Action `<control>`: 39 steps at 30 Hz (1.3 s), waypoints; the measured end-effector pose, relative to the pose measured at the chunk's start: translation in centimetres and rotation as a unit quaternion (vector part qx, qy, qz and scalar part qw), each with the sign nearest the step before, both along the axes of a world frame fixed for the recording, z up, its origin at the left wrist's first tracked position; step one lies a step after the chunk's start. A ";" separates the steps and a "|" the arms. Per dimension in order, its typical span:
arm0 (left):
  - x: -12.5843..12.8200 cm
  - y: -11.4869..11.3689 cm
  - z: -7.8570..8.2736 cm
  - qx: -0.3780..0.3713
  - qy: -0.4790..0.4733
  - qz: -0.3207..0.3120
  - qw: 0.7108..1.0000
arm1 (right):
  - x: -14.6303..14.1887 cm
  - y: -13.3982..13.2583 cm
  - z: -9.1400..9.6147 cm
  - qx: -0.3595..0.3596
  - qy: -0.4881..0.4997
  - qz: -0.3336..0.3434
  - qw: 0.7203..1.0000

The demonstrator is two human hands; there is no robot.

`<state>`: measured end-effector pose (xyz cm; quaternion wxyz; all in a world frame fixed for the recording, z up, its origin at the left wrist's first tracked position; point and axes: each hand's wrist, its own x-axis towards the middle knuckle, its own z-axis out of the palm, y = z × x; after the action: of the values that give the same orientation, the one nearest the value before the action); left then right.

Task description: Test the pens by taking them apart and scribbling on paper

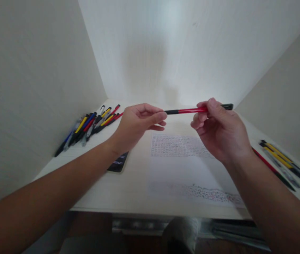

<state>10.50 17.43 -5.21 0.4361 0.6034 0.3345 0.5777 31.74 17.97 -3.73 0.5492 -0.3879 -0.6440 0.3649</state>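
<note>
A red pen (188, 110) with a black grip and a black end is held level in the air above the desk. My left hand (142, 121) pinches its black tip end between thumb and fingers. Near the other end, my right hand (217, 125) has thumb and fingers closed on the red barrel, with the black end sticking out to the right. Below the hands lies a white sheet of paper (171, 171) with lines of small handwriting at its top and bottom. The right forearm covers part of the sheet.
A pile of pens (86, 125) in several colours lies at the left by the side panel. More pens (285, 158) rest at the right. A phone (118, 164) is partly under my left wrist. Pale panels (152, 46) enclose the desk (136, 190) at the back and sides.
</note>
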 end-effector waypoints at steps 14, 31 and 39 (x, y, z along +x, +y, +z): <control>1.8 -1.9 -3.2 0.079 0.578 -0.154 0.798 | 8.6 -6.9 -5.3 -0.105 -0.019 -0.079 0.991; 2.0 -3.3 -2.9 0.047 0.660 -0.190 0.725 | 6.5 -4.0 -6.2 -0.127 -0.245 0.049 0.960; 2.0 -3.2 -2.9 0.044 0.670 -0.192 0.716 | 6.6 -4.2 -7.2 -0.078 -0.256 0.002 0.964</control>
<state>12.52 14.25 -8.15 0.1722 0.9025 0.3903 -0.0590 38.36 13.79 -10.93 0.3335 -0.5088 -0.7335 0.3032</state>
